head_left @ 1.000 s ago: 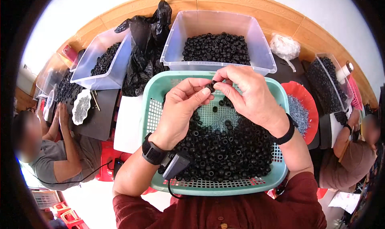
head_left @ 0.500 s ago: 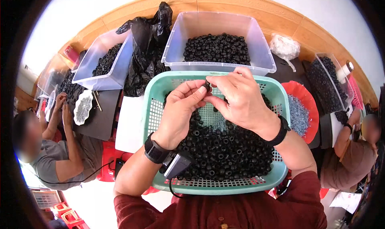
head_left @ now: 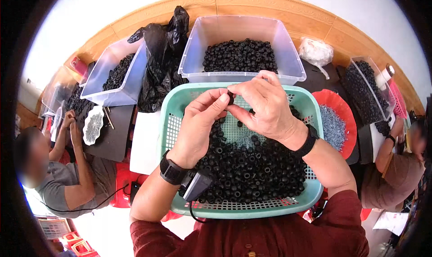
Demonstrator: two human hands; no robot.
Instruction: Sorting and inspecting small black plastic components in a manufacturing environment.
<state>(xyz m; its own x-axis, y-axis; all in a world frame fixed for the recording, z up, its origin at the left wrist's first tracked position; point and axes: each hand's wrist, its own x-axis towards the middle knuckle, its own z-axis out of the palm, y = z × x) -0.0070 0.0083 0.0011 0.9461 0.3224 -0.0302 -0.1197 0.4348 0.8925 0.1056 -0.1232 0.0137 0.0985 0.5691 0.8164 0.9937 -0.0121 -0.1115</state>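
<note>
Above the far part of a green plastic basket [head_left: 243,213], both hands meet on a small black round part [head_left: 231,97]. My left hand [head_left: 201,117] pinches it between thumb and fingers from the left. From the right, my right hand [head_left: 265,106] grips the same part with thumb and forefinger. Fingers cover much of it, so its exact shape is unclear. Below them, a heap of black round parts [head_left: 243,171], many with a hole, fills the near side of the basket. Small blue-grey bits lie among them near the middle.
Beyond the basket stands a clear bin [head_left: 191,71] of black parts, with a black plastic bag [head_left: 162,63] beside it. To the right lies a red dish [head_left: 352,126] of blue-grey bits. Co-workers sit at left [head_left: 67,180] and right [head_left: 391,176], near more bins.
The black part has turned between my fingers and shows a rounder, broader face. Both hands stay together over the basket; the whole view has shifted slightly.
</note>
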